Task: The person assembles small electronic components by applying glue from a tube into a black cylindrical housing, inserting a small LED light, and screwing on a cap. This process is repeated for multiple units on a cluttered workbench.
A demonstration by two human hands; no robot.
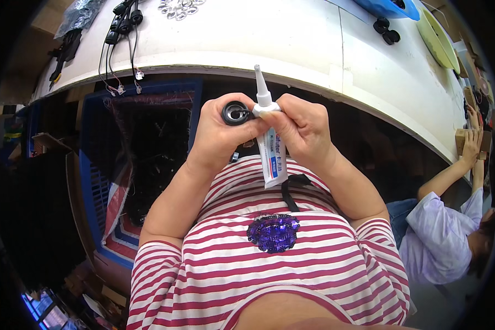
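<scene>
Close in front of my striped shirt, both hands are raised side by side near the table's front edge. A short black cylindrical housing (236, 113) with a round opening is gripped in my left hand (210, 137), its open end toward me. My right hand (309, 129) pinches a white squeeze tube (271, 159) just below its collar. The tube's long tapered nozzle (261, 85) points up and away, and its flat end hangs toward my belly. The housing lies right beside the tube's collar; whether they touch I cannot tell.
On the white table (291, 41) lie black cable connectors (118, 27) with thin leads over the edge, clear round lenses (180, 10), and black caps (388, 32) near a yellow-green basin (437, 38). A lined blue crate (96, 181) stands below left. At right, a co-worker's hands (470, 146) hold a small box.
</scene>
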